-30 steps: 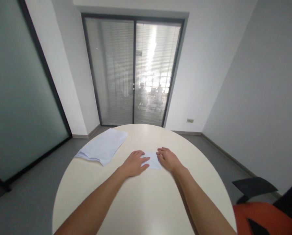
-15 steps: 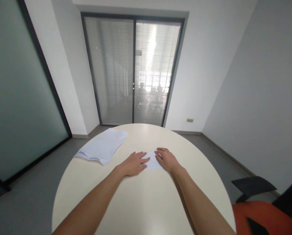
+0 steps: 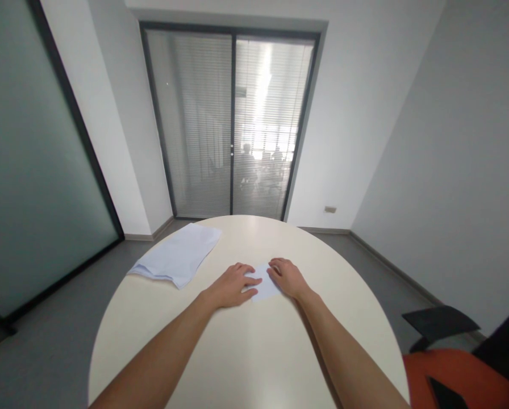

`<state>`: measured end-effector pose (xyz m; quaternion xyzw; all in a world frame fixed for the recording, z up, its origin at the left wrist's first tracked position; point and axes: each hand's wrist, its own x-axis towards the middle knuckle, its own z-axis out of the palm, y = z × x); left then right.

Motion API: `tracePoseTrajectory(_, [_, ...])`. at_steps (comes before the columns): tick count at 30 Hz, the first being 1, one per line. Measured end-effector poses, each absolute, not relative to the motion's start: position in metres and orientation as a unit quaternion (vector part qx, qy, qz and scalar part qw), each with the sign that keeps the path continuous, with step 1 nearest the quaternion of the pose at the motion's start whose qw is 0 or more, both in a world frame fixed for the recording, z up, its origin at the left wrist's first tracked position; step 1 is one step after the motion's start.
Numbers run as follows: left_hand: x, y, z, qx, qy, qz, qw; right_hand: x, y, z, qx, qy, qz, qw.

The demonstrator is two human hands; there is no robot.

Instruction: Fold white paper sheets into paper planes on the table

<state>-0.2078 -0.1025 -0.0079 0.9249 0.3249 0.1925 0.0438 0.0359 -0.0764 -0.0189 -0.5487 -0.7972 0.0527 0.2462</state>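
White paper is what both hands are on: a small folded sheet (image 3: 263,287) lies flat near the middle of the round cream surface (image 3: 246,363), and the left hand (image 3: 232,285) presses on its left part with fingers spread and flat, grip open, holding nothing up. The right hand (image 3: 286,277) rests on the sheet's right edge with fingers curled down onto it; it pins the paper rather than pinching it, as far as this view shows. A loose stack of paper (image 3: 175,257) sits well apart to the left, near the rim. The likely trouble is slip: the surface looks smooth, so uneven pressure from one hand could let the sheet skate or turn, leaving a crooked crease. A dragging fingertip could also wrinkle or tear the thin fold.
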Motion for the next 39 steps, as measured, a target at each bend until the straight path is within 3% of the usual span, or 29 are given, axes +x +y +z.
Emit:
tracePoseTrajectory(10, [-0.199, -0.095, -0.01, 0.868, 0.412, 0.268, 0.065, 0.02, -0.074, -0.017, -0.531, -0.727, 0.237, 0.366])
tracePoseTrajectory(18, [-0.195, -0.091, -0.009, 0.814, 0.454, 0.329, 0.149, 0.009, -0.079, -0.01, -0.433, -0.756, 0.301, 0.389])
tracePoseTrajectory(25, [-0.199, -0.081, -0.015, 0.755, 0.47, 0.401, 0.219, 0.016, -0.075, -0.018, -0.506, -0.728, 0.232, 0.401])
tracePoseTrajectory(33, [-0.202, -0.07, -0.02, 0.676, 0.476, 0.507, 0.243, 0.021, -0.065, -0.029, -0.497, -0.681, 0.341, 0.416])
tracePoseTrajectory(39, [-0.201, -0.07, -0.019, 0.674, 0.477, 0.516, 0.228, 0.023, -0.07, -0.013, -0.486, -0.752, 0.216, 0.389])
